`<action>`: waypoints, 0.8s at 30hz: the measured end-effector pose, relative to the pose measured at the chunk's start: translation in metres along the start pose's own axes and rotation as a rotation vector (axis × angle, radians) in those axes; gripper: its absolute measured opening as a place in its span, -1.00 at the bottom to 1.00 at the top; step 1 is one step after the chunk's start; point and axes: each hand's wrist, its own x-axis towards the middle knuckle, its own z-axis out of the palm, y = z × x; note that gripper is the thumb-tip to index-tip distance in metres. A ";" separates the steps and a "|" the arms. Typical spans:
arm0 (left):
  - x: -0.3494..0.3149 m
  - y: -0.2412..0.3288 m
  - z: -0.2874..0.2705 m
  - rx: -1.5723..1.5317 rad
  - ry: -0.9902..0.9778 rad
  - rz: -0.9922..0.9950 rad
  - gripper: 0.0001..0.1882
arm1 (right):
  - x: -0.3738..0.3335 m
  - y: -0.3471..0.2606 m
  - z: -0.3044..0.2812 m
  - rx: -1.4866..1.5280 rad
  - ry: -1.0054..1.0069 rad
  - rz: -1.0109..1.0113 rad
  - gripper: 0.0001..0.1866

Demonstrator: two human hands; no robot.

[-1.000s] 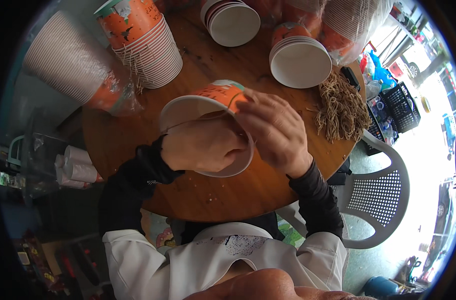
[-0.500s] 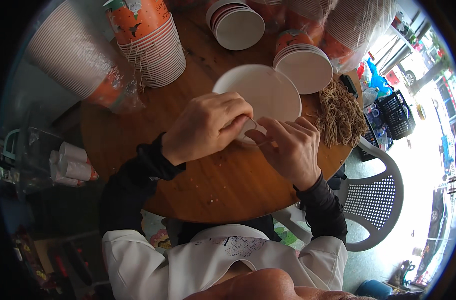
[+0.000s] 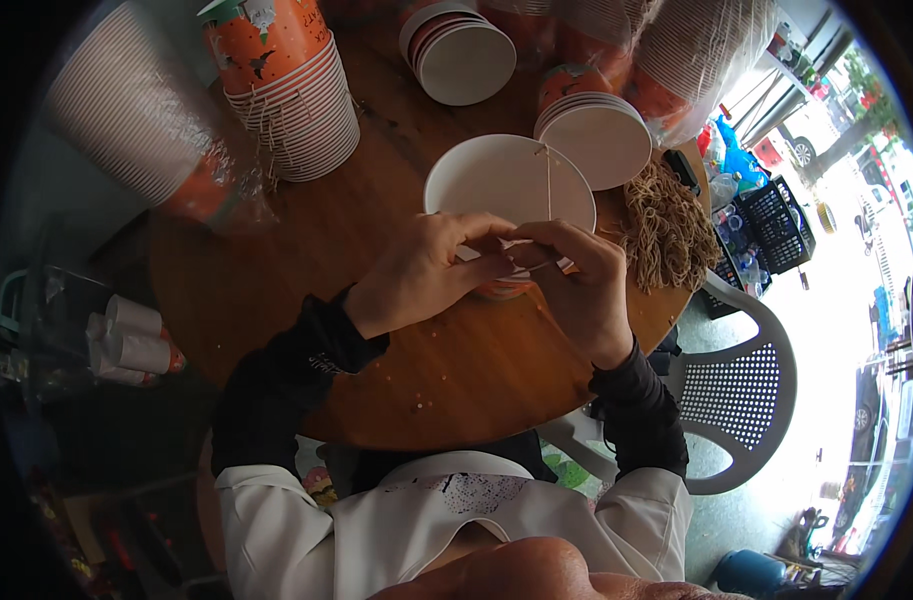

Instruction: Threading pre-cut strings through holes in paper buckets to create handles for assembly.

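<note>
Held a white paper cup (image 3: 506, 180) between left hand (image 3: 431, 270) and right hand (image 3: 576, 275), both grips pinching its string (image 3: 548, 175). String threaded already, knot seemingly unfinished. Stacks waited far.

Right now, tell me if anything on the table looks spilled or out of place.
Small pale specks lie scattered on the round table near its front edge, like crumbs or punched bits. A loose heap of string sprawls at the right edge. The cup stacks stand orderly; both hands grip the white cup.
</note>
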 end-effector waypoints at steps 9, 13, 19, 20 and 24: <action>-0.002 -0.008 -0.011 -0.233 0.122 -0.032 -0.86 | 0.005 -0.009 -0.028 -0.164 -0.213 -0.084 -0.78; 0.001 -0.006 -0.014 -0.189 0.130 -0.035 -0.85 | 0.001 -0.015 -0.036 -0.187 -0.209 -0.175 -0.79; 0.005 -0.001 -0.008 -0.211 0.164 -0.116 -0.81 | 0.005 -0.014 -0.026 -0.190 -0.030 -0.259 -0.80; 0.004 0.000 -0.007 -0.257 0.117 -0.119 -0.80 | 0.006 -0.013 -0.024 -0.170 -0.009 -0.244 -0.80; 0.003 0.001 -0.001 -0.324 -0.013 -0.142 -0.80 | 0.014 -0.006 -0.016 -0.110 0.025 -0.186 -0.81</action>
